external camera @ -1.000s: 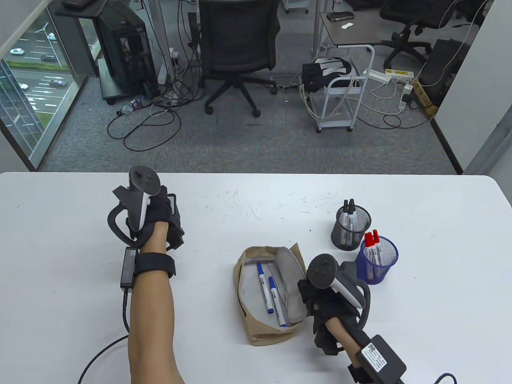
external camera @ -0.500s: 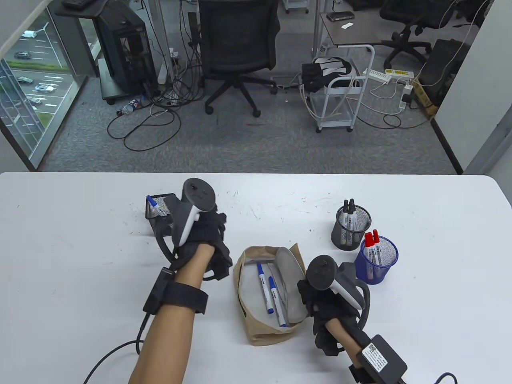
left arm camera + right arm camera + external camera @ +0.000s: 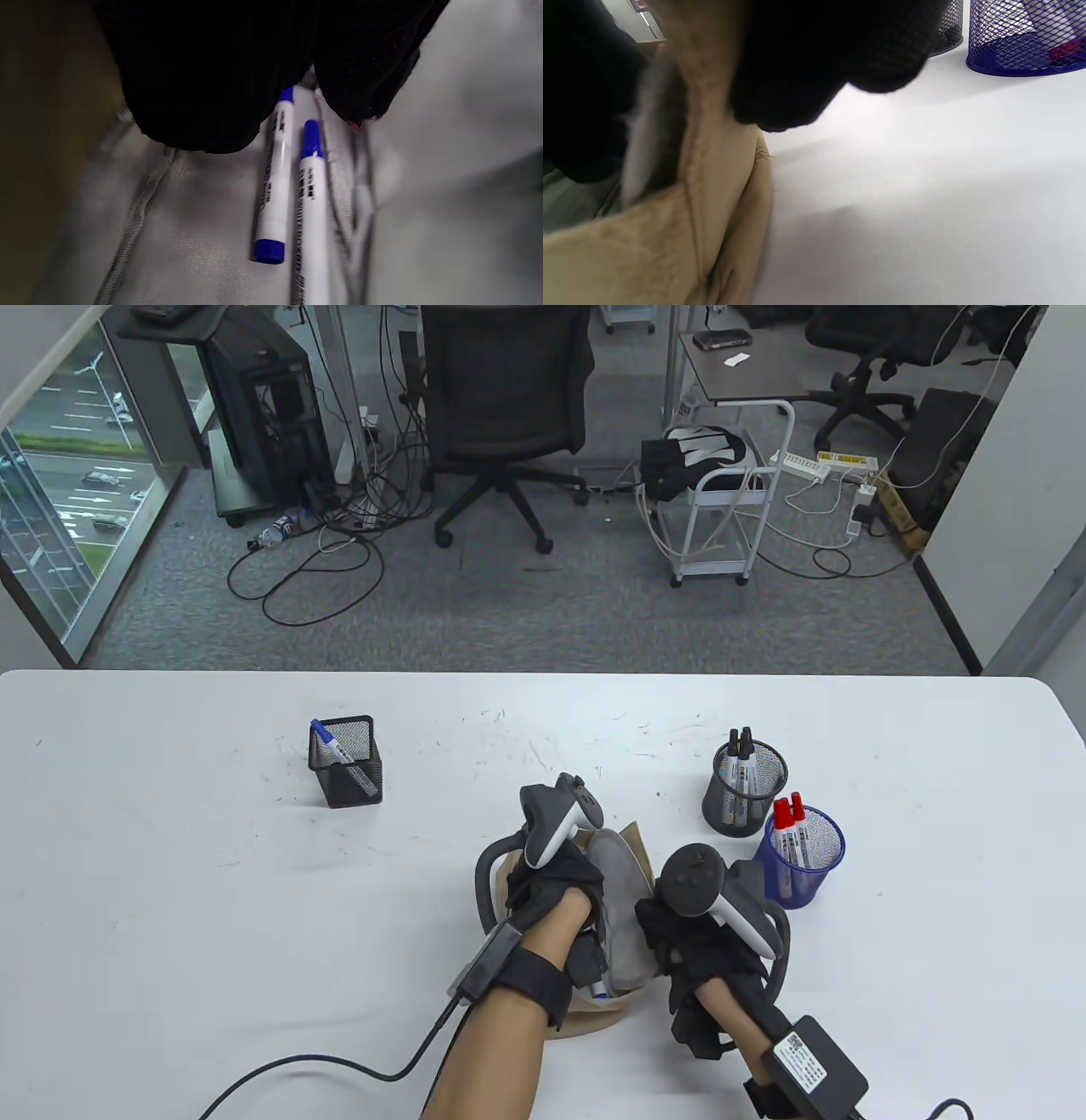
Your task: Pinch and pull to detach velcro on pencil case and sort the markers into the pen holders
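Office clutter of swivel chairs, a computer tower, a white trolley and loose cables is seen on grey carpet behind a white table (image 3: 170, 899) marked with small scuffs. Near the front edge of that table a tan pencil case (image 3: 632, 848) lies opened, its grey lining exposed and its flap folded back to the right. The left hand (image 3: 551, 899) is lowered into the mouth of the case, and in the left wrist view its gloved fingertips (image 3: 203, 106) are seen directly over the capped ends of two blue markers (image 3: 275, 178) lying side by side on the lining; whether a marker is already pinched cannot be told, since the contact is hidden under the glove. The right hand (image 3: 687, 942) is placed at the right side of the case, and in the right wrist view its fingers (image 3: 806, 63) are curled against the tan fabric and grey edge of the flap, apparently gripping it. A square black mesh holder (image 3: 345, 762) stands well apart on the left part of the table, with one blue marker (image 3: 331, 740) leaning inside it. To the right of the case a round black mesh holder (image 3: 745, 789) containing black-capped markers (image 3: 741, 746) stands just beside a round blue mesh holder (image 3: 804, 857) containing red-capped markers (image 3: 789, 814).
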Demonstrator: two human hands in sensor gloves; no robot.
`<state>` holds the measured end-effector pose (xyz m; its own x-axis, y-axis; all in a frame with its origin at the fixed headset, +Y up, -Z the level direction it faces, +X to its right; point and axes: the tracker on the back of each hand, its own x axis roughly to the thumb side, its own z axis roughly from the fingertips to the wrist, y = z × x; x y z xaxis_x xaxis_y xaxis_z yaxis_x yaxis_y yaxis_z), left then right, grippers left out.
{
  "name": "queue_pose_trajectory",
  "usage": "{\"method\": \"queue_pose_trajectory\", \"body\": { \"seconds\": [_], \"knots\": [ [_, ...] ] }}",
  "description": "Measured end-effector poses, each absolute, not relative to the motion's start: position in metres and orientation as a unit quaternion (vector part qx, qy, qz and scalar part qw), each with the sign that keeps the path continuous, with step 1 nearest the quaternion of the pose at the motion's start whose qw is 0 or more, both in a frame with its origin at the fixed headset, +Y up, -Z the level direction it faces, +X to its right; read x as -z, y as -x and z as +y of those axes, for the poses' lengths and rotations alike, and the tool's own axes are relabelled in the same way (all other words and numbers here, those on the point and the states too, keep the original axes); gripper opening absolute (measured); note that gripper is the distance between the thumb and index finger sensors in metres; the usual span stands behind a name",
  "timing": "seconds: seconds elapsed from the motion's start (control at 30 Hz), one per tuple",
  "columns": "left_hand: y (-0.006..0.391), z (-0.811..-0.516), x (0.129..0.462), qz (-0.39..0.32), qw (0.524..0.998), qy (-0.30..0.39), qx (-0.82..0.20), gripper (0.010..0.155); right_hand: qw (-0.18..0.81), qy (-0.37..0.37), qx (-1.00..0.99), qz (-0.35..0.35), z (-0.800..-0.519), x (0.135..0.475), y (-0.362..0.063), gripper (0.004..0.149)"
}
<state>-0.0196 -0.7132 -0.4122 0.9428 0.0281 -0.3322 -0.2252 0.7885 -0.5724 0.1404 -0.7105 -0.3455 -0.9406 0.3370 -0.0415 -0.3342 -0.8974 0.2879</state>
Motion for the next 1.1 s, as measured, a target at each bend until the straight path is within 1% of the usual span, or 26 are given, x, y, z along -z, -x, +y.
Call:
{"method": "queue_pose_trajectory", "body": {
  "seconds": [0.13,0.17,0.23,0.3,0.43,0.53,0.6,0.63,0.67,0.7,0.73,0.77,0.8,0.83,0.9,0.93,0.97,1.0,1.1],
  "knots": [
    [0.013,-0.738,0.421,0.174,0.925,0.336,-0.022,0.08,0.169,-0.005,-0.975,0.145,-0.71,0.345,-0.139,0.051],
    [0.01,-0.738,0.422,0.182,0.932,0.314,0.004,0.081,0.17,-0.005,-0.975,0.146,-0.71,0.345,-0.139,0.051],
    [0.008,-0.741,0.426,0.184,0.931,0.313,0.032,0.085,0.169,-0.006,-0.975,0.145,-0.71,0.345,-0.139,0.051],
    [0.008,-0.745,0.429,0.183,0.925,0.334,-0.005,0.084,0.168,-0.006,-0.975,0.144,-0.711,0.345,-0.139,0.051],
    [0.006,-0.749,0.429,0.176,0.925,0.335,-0.01,0.089,0.17,-0.006,-0.975,0.145,-0.711,0.345,-0.139,0.051],
    [0.009,-0.742,0.426,0.16,0.931,0.327,-0.035,0.088,0.17,-0.005,-0.975,0.143,-0.711,0.345,-0.139,0.051],
    [0.014,-0.728,0.422,0.146,0.935,0.313,-0.079,0.087,0.168,-0.005,-0.975,0.143,-0.711,0.345,-0.139,0.051],
    [0.02,-0.716,0.422,0.133,0.937,0.304,-0.107,0.086,0.169,-0.004,-0.975,0.143,-0.711,0.345,-0.139,0.051],
    [0.028,-0.699,0.42,0.127,0.939,0.289,-0.138,0.084,0.17,-0.004,-0.975,0.143,-0.711,0.345,-0.14,0.051],
    [0.034,-0.689,0.42,0.115,0.941,0.273,-0.161,0.081,0.17,-0.004,-0.975,0.143,-0.711,0.345,-0.14,0.051],
    [0.046,-0.671,0.42,0.107,0.943,0.248,-0.195,0.08,0.17,-0.003,-0.975,0.143,-0.711,0.345,-0.14,0.051],
    [0.056,-0.66,0.419,0.105,0.944,0.227,-0.217,0.078,0.171,-0.003,-0.975,0.143,-0.711,0.345,-0.14,0.051],
    [0.074,-0.643,0.419,0.101,0.947,0.184,-0.245,0.077,0.171,-0.002,-0.975,0.143,-0.711,0.345,-0.141,0.051],
    [0.085,-0.634,0.419,0.105,0.947,0.158,-0.257,0.075,0.171,-0.002,-0.975,0.143,-0.711,0.344,-0.141,0.051],
    [0.124,-0.611,0.42,0.131,0.948,0.076,-0.279,0.065,0.173,-0.003,-0.975,0.143,-0.712,0.344,-0.141,0.051],
    [0.138,-0.606,0.421,0.141,0.947,0.055,-0.284,0.06,0.174,-0.004,-0.974,0.143,-0.712,0.344,-0.141,0.051],
    [0.159,-0.6,0.422,0.154,0.943,0.016,-0.294,0.055,0.173,-0.004,-0.975,0.141,-0.712,0.344,-0.141,0.051],
    [0.168,-0.599,0.422,0.161,0.941,-0.002,-0.297,0.053,0.173,-0.004,-0.975,0.141,-0.712,0.344,-0.141,0.051],
    [0.213,-0.6,0.426,0.199,0.933,-0.069,-0.291,0.051,0.175,-0.003,-0.974,0.141,-0.712,0.344,-0.141,0.051]
  ]
}}
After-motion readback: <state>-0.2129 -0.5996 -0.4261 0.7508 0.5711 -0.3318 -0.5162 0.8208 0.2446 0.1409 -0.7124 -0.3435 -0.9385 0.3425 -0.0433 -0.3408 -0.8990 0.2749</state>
